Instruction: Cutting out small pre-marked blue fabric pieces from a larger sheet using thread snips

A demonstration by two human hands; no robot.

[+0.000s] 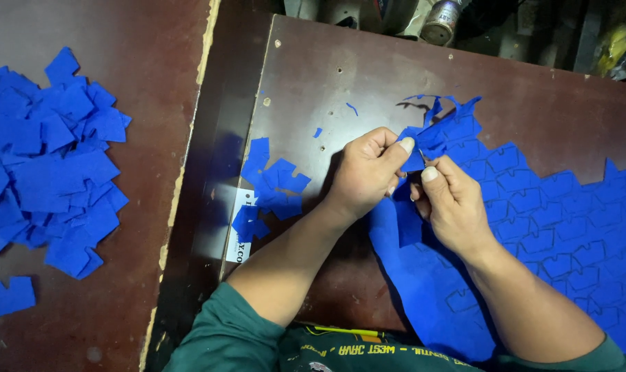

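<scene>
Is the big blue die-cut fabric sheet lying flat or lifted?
Partly lifted: the blue die-cut fabric sheet lies spread on the brown table, but its near edge is pinched up between left hand and right hand.

Two dark brown tables [340,76] stood side by side: a blue scrap heap [47,158] at left, a blue sheet [554,227] lower right.

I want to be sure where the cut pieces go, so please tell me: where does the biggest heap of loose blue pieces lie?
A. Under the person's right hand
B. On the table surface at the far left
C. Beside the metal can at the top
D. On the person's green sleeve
B: the big heap of loose blue pieces lies on the left table surface, far from both hands, which pinch the blue sheet.
</scene>
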